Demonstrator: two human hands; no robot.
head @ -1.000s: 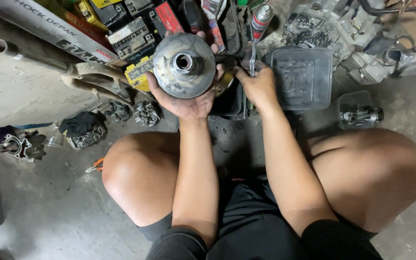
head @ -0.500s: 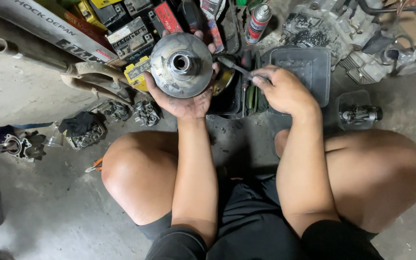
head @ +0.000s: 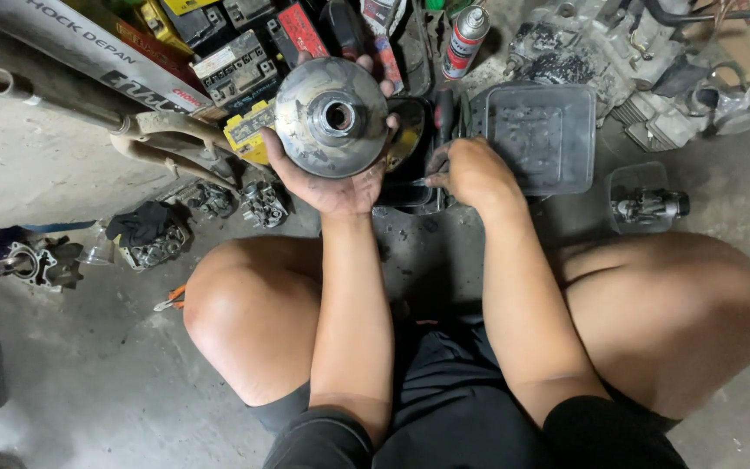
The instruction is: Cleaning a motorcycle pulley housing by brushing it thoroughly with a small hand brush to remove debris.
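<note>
Here left hand (head: 340, 178) cradles metal pulley (head: 333, 117); right hand (head: 470, 169) beside tray (head: 540, 139) edge.

1. You squat on a grey, stained concrete floor (head: 80, 373).
2. Far left on it lie a long silver pipe (head: 62, 39) and a row of boxy batteries (head: 232, 65).
3. Far centre stands a spray can (head: 464, 39), with a dark square tray (head: 544, 135) just right of it.
4. At the far right sits a grimy engine block (head: 635, 52).
5. Small carburettor parts (head: 262, 204) lie left of your knee.
</note>
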